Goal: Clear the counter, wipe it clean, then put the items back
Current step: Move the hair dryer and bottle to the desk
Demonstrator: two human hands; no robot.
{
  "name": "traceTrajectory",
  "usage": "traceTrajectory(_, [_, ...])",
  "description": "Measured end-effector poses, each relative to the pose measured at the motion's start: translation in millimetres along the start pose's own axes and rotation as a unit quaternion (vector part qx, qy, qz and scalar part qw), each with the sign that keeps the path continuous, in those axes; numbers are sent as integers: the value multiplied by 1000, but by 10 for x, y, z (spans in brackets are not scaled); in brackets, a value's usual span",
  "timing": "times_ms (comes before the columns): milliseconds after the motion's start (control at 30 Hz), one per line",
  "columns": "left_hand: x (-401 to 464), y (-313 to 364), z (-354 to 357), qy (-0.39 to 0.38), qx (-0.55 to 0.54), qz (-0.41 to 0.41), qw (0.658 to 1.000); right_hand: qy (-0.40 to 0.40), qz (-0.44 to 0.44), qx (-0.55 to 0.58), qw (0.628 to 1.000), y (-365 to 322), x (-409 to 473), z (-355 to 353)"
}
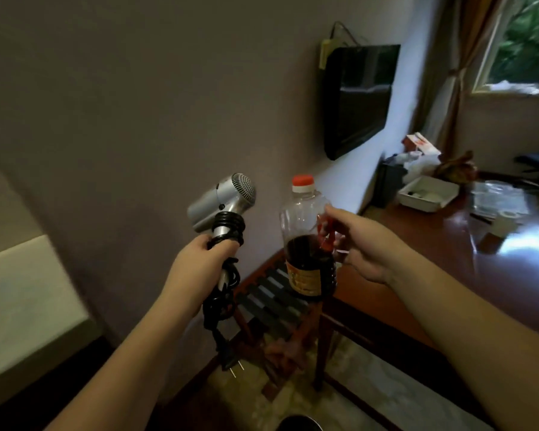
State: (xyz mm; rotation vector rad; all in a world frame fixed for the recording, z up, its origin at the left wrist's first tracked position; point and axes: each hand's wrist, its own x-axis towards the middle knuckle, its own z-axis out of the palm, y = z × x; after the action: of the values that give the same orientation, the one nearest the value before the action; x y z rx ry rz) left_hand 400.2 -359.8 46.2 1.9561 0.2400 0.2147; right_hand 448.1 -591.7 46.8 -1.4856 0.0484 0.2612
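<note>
Carrying two items clear of the counter [495, 259]: left hand [196, 262] wrapped tight round the hairdryer [223, 203] handle, cord bundled there so only the plug dangles. Right hand [364, 244] pinches the bottle [307, 241] by its red side handle, held above the slatted rack [277, 293], probably headed there.

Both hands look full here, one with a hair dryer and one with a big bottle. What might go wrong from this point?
The bottle of dark liquid hangs from its red handle, hooked by just a few fingers of the right hand, so it may slip or swing. The hair dryer in the left hand trails a loose cord with its plug dangling, which might snag on the slatted rack below.
</note>
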Motion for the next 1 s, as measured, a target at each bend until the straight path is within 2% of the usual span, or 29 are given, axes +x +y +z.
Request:
traceTrajectory(200, [25, 78, 1133, -81, 40, -13, 996, 95, 27, 26, 995, 328, -119, -1021])
traceTrajectory(433, [38, 144, 2154, -162, 105, 11, 981, 140, 54, 33, 988, 655, -304, -1907])
traceTrajectory(633, [142, 138, 2706, -207, 154, 19, 966, 194, 65, 64, 977, 844, -329, -2376])
traceTrajectory(767, [288, 126, 3035, -235, 150, 24, 960, 233, 62, 82, 967, 915, -280, -2609])
traceTrajectory(1000, [838, 5, 3755, -264, 206, 52, 941, 282, 69, 112, 950, 1035, 104, -3093])
